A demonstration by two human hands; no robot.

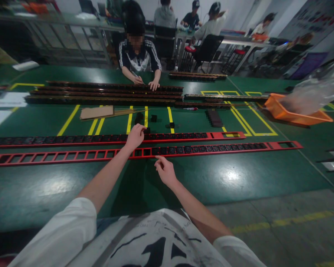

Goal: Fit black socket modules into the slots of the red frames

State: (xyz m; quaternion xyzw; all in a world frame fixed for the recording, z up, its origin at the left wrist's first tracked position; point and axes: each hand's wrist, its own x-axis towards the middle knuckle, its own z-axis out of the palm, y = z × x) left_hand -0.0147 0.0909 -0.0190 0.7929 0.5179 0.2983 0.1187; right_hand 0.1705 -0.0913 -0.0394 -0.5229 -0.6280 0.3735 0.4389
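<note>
Two long red strips lie across the green table in front of me. The near red strip (72, 155) has bare slots on its left and black socket modules (187, 149) along its right part. Black modules line most of the far red strip (224, 136). My left hand (136, 136) reaches over both strips, its fingers closed on a small black socket module (147, 130) above the far strip. At the near strip's front edge is my right hand (166, 171), with index finger and thumb apart and nothing seen between them. Loose black modules (154, 118) lie beyond the strips.
Long dark rails (105, 94) lie stacked farther back, where a person (139, 55) leans over them with both hands. A piece of cardboard (97, 112) lies back left. At right stands an orange bin (300, 113) with a clear plastic bag (317, 89). Yellow tape marks the table.
</note>
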